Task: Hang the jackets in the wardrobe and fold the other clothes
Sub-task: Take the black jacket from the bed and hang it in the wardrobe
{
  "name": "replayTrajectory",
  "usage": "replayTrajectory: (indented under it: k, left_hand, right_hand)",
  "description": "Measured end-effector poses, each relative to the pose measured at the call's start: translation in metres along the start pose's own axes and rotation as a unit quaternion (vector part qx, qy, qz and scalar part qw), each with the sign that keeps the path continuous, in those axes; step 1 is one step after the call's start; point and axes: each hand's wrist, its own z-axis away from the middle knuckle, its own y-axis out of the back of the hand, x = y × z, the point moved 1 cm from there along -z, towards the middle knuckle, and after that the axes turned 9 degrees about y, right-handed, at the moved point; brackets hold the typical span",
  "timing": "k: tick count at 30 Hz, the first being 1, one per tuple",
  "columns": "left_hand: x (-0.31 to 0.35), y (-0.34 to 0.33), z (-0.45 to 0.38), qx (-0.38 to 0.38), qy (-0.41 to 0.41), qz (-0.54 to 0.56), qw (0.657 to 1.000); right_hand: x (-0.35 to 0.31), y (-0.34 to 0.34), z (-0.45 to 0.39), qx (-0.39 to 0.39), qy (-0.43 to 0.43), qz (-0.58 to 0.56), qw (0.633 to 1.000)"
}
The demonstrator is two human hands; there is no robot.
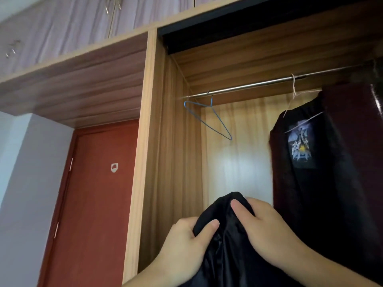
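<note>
Black glossy jacket (pixel 226 245); blue wire hanger (pixel 207 119); pale whitish wire hanger (pixel 294 94); hung black garment (pixel 306 154) with blue-white printed graphic, yellow spot; silver metal rail (pixel 248 85); wardrobe (pixel 153 104) light wood-grain, darker brown striped wood above; red-brown door (pixel 93 204) with small white sticker (pixel 114 167); upper cupboard doors (pixel 62 27) pale lilac, streaked.
</note>
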Motion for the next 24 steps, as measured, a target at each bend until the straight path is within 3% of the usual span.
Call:
replayTrajectory:
  k: [5,12,18,22,24]
  left_hand:
    - [0.011,-0.006,-0.052,-0.012,-0.032,0.011,0.999]
    - [0.027,0.003,-0.135,-0.027,-0.093,-0.107,0.99]
    - [0.047,0.011,-0.222,0.037,-0.14,-0.272,0.951]
    - [0.056,0.024,-0.27,0.111,-0.102,-0.355,0.923]
    - [0.058,0.037,-0.286,0.133,-0.078,-0.366,0.918]
  right_hand:
    - [0.019,-0.004,-0.08,0.027,0.064,0.01,0.998]
    - [0.02,-0.003,-0.18,0.071,0.148,0.089,0.982]
    - [0.041,0.001,-0.254,0.088,0.157,0.181,0.967]
    - [0.043,0.001,-0.301,0.181,0.15,0.325,0.916]
    - [0.033,-0.005,-0.323,0.206,0.161,0.337,0.905]
